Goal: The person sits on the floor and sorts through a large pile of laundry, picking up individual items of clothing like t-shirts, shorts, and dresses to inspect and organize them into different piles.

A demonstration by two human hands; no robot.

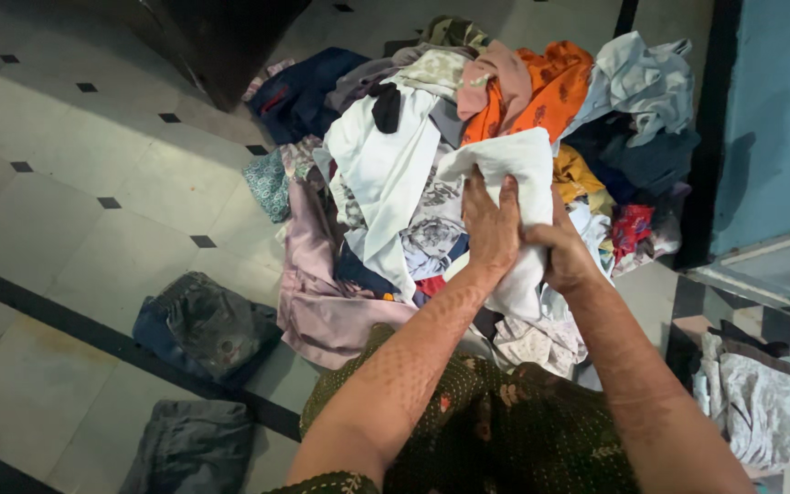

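Both hands, left (pixel 491 224) and right (pixel 561 256), grip a white cloth (pixel 514 169) over the clothes pile (pixel 386 165); jeans (pixel 203 325) lie apart on the floor (pixel 75 183).

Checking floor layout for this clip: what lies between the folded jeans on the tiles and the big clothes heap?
In the head view, only bare tile separates the folded jeans from the heap's edge, a pink garment; the gap is narrow.
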